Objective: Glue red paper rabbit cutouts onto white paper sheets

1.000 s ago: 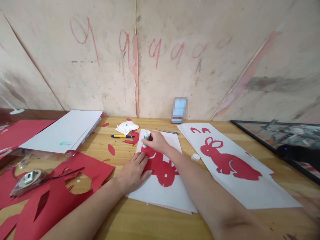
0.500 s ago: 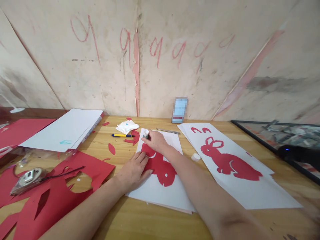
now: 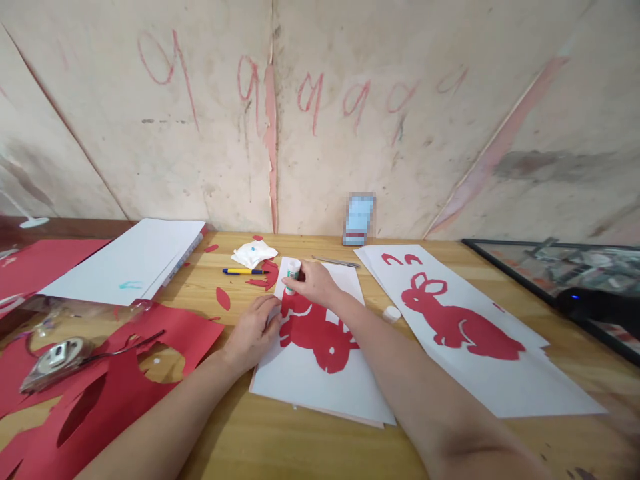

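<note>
My right hand is closed around a glue stick, white with a green label. It stands roughly upright at the far left part of a red paper rabbit cut-out. The cut-out lies sideways on a stack of white paper, its head toward me. My left hand rests at the left edge of the paper, beside the cut-out, fingers loosely bent with thumb and forefinger apart. A white cap lies on the table right of my right wrist.
To the right, a white sheet bears another red rabbit. Red scraps and a tape measure lie left. Behind are a yellow pen, crumpled tissue, a metal tool and a propped phone.
My left hand has slid left off the red cut-out to the paper's edge. The glue stick in my right hand has tipped more upright and shows more of its body.
</note>
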